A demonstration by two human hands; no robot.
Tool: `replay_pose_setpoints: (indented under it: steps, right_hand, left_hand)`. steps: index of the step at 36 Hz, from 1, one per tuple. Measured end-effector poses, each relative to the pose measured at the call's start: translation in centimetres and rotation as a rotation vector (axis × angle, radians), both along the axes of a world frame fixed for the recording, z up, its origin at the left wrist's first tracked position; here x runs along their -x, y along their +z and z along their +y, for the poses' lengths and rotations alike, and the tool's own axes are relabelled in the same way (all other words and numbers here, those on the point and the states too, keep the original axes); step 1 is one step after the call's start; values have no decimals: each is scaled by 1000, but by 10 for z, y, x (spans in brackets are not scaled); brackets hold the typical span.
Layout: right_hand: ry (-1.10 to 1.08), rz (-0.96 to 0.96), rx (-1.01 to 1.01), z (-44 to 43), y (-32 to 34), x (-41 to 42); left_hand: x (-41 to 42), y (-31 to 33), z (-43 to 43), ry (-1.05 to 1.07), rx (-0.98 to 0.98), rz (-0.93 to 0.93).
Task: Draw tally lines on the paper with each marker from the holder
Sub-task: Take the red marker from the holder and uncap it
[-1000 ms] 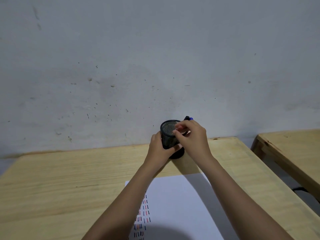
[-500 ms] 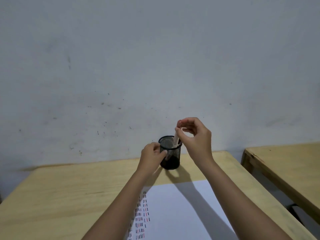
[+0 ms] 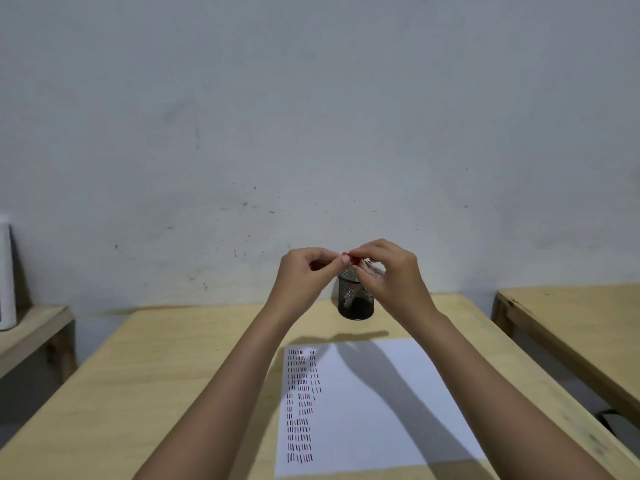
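So both sets of fingers (image 3: 346, 258) were pinched together on a small red-tipped marker (image 3: 354, 259), held up in the air right above the holder (image 3: 356, 299). The left hand (image 3: 304, 271) gripped it from one side and the right hand (image 3: 391, 271) from the other, fingertips almost touching. Most of the marker was hidden behind the right hand, so I couldn't tell if the cap was on or coming off.

The holder itself was a black mesh cup standing upright on the wooden surface (image 3: 166, 368), just behind the hands and close to the wall (image 3: 311, 116). Something pale showed through the mesh but it was too blurry to say what.

In front of the holder lay the white paper (image 3: 374, 410), with rows of short black and red tally lines (image 3: 300, 403) down its left part. Arm shadows fell across the rest of the sheet.

Off to the holder's right sat a second wooden table (image 3: 575, 327), well apart, and to its left a lower wooden bench (image 3: 34, 327).
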State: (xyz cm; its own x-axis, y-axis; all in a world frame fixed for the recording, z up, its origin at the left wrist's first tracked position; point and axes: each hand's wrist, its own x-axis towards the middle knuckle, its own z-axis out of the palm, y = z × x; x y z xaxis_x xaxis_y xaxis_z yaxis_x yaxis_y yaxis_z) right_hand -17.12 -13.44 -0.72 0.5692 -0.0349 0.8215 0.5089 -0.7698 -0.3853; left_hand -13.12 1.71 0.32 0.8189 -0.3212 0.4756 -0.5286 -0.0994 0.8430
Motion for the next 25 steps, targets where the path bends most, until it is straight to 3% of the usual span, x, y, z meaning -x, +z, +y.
replay_pose_setpoints:
  steps: [18, 25]
  right_hand:
    - [-10, -26, 117, 15, 5, 6]
    - [47, 156, -27, 8, -7, 4]
  left_hand:
    - [13, 2, 9, 112, 48, -33]
    - [12, -3, 23, 138, 127, 11]
